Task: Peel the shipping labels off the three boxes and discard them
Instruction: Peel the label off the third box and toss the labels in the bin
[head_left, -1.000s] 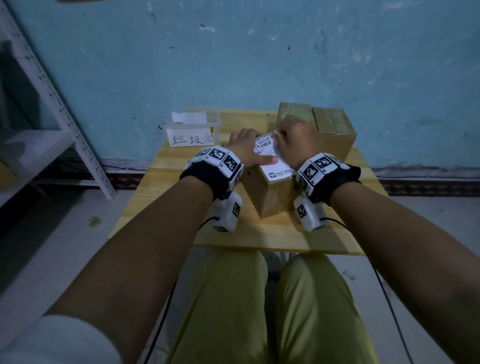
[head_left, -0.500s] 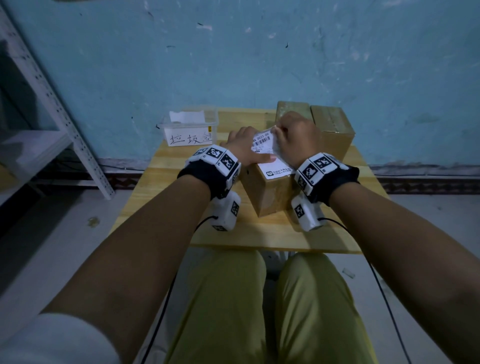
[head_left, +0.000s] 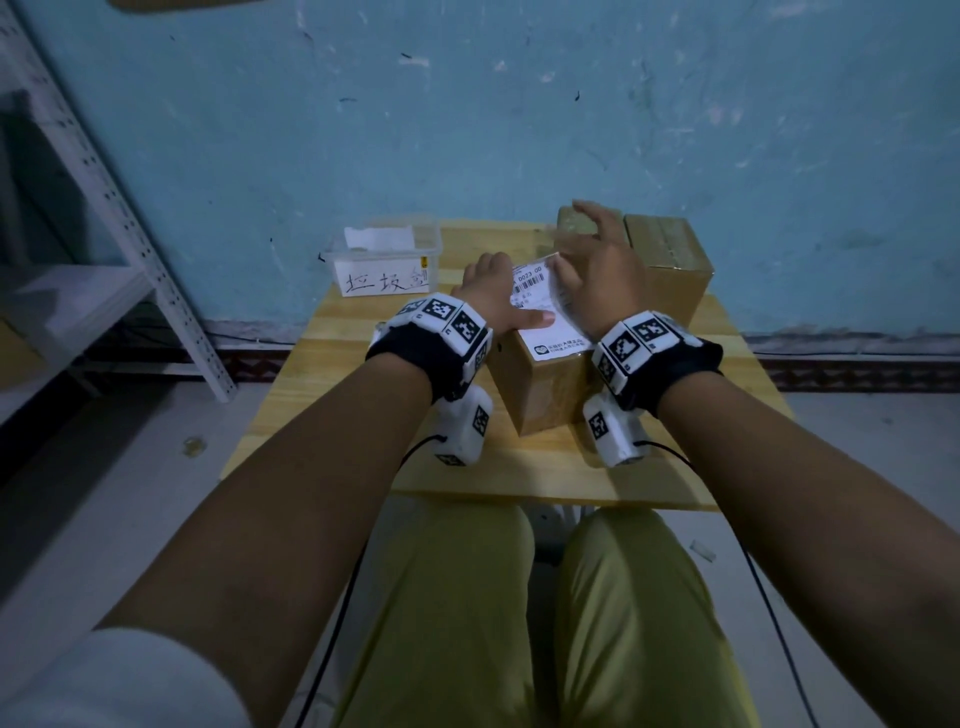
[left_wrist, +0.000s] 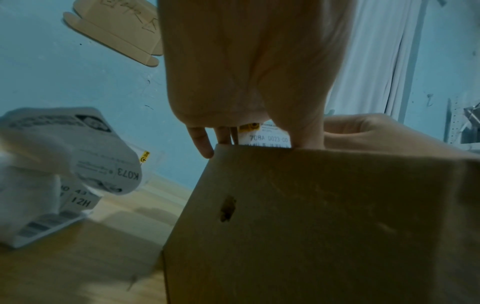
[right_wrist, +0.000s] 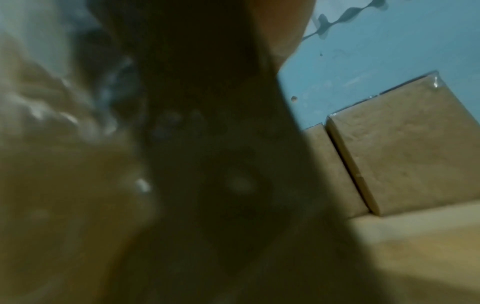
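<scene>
The near cardboard box (head_left: 545, 389) (left_wrist: 311, 216) stands mid-table with a white shipping label (head_left: 537, 306) (left_wrist: 267, 136) on top, its far part lifted off. My left hand (head_left: 496, 293) (left_wrist: 246, 82) rests on the box top, its straight thumb pressing the label down. My right hand (head_left: 597, 275) holds the lifted label along its right edge at the thumb side, its other fingers spread. Two more boxes (head_left: 670, 265) (right_wrist: 405, 160) stand behind; the left one (head_left: 582, 228) (right_wrist: 335, 170) is partly hidden by my right hand. The right wrist view is dark and blurred.
A clear plastic bin (head_left: 384, 280) with handwriting on its front stands at the table's back left, with crumpled white labels (left_wrist: 64, 164) inside. The wooden table (head_left: 332, 364) is backed by a blue wall. A metal shelf rack (head_left: 130, 223) stands to the left.
My right hand's fingers have uncurled from a fist and spread out over the back boxes while the label stays lifted. The left hand and the box have not moved.
</scene>
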